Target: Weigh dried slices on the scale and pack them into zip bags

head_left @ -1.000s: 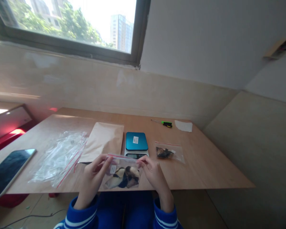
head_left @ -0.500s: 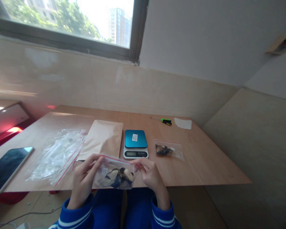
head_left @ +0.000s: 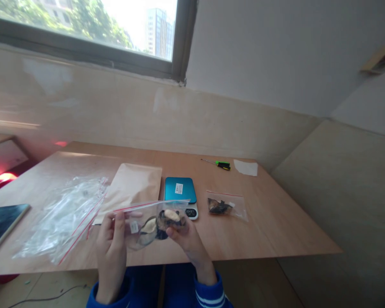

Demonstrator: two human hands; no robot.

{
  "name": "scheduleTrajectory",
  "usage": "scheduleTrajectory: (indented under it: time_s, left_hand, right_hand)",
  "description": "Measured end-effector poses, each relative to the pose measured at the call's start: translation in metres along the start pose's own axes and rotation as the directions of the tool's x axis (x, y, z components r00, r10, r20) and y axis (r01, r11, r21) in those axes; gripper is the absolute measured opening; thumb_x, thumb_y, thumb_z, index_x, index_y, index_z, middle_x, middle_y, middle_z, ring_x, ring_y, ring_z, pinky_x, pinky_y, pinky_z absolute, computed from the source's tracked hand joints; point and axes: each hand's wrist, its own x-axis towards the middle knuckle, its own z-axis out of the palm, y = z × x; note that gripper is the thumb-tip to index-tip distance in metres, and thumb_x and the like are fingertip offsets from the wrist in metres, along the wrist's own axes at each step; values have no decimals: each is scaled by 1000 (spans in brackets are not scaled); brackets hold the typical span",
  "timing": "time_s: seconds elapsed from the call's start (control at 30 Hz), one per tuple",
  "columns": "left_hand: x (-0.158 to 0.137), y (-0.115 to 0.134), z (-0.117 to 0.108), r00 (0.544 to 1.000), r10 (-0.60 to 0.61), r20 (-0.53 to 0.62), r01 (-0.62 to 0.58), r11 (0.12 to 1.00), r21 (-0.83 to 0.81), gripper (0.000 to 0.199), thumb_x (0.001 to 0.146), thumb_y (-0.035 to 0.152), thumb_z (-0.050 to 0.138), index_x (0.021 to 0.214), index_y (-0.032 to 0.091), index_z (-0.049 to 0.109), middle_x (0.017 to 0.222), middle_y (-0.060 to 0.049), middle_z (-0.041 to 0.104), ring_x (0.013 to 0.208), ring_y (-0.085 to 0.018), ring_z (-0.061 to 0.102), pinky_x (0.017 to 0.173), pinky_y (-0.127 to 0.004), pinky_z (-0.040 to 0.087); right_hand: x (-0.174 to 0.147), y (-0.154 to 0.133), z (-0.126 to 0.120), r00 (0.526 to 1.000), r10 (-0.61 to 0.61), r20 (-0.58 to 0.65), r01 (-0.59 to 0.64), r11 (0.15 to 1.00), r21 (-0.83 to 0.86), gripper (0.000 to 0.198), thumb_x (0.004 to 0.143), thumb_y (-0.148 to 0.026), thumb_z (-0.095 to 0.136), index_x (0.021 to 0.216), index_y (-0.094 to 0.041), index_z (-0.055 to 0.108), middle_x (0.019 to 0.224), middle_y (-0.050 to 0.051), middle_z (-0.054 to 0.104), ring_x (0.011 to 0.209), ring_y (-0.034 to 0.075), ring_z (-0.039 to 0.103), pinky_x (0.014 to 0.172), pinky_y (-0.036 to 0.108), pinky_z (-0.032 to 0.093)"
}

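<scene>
Both hands hold a clear zip bag (head_left: 141, 246) above the table's front edge. Dark and pale dried pieces (head_left: 170, 216), like sliced dried mushrooms, show through the plastic beside a small white label. My left hand (head_left: 111, 239) pinches the bag's left end near the red zip line. My right hand (head_left: 189, 241) grips the right end from below, its thumb pressed over the pieces. Behind the bag lies a kitchen scale (head_left: 184, 192) with a blue plate, its display partly hidden. A second zip bag (head_left: 239, 207) with similar dark pieces rests right of the scale.
A brown paper pouch (head_left: 136, 182) lies left of the scale, beside a pile of clear zip bags (head_left: 67, 214). A phone (head_left: 4, 222) is at the table's left edge. Toward the back right lie a screwdriver (head_left: 223, 164) and a torn white paper (head_left: 246, 167).
My right hand has shifted from the bag's top right corner to its lower right side. The bag has risen and tilted, with its pieces bunched toward the right. The view has moved slightly.
</scene>
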Motion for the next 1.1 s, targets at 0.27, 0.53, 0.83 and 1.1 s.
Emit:
scheduleTrajectory:
  time_s: [0.27, 0.53, 0.83, 1.1]
  left_hand:
    - [35, -22, -20, 983, 111, 148, -153, 936, 316, 33, 88, 44, 44, 104, 20, 60, 112, -9, 67, 103, -26, 65, 83, -38, 56]
    - [80, -86, -76, 834, 319, 450, -546, 591, 594, 47, 72, 20, 41, 116, 22, 60, 131, -13, 57, 127, -34, 50, 106, -56, 39]
    - [81, -73, -77, 835, 336, 437, -548, 584, 599, 34, 84, 38, 45, 108, 27, 66, 122, -7, 65, 114, -29, 61, 93, -40, 51]
    - [62, -48, -75, 941, 278, 191, -323, 580, 748, 26, 86, 48, 54, 100, 36, 73, 103, 0, 74, 64, -20, 67, 51, -27, 45]
  right_hand:
    - [-5, -23, -51, 818, -174, -549, 94, 981, -171, 52, 68, -46, 79, 110, -22, 59, 109, 7, 72, 102, 24, 70, 95, 41, 54]
    - [-62, -43, -139, 535, -188, -824, -143, 941, -307, 65, 54, -52, 83, 103, -17, 59, 94, 7, 72, 72, 21, 68, 61, 32, 56]
    - [-77, -25, -161, 287, -728, -622, -613, 360, -704, 77, 72, -73, 49, 109, -7, 58, 113, 31, 56, 116, 47, 45, 93, 65, 35]
    - [-64, 5, -149, 613, -537, -580, -430, 389, -815, 55, 76, -57, 53, 114, -17, 60, 107, 16, 54, 106, 35, 54, 94, 51, 45]
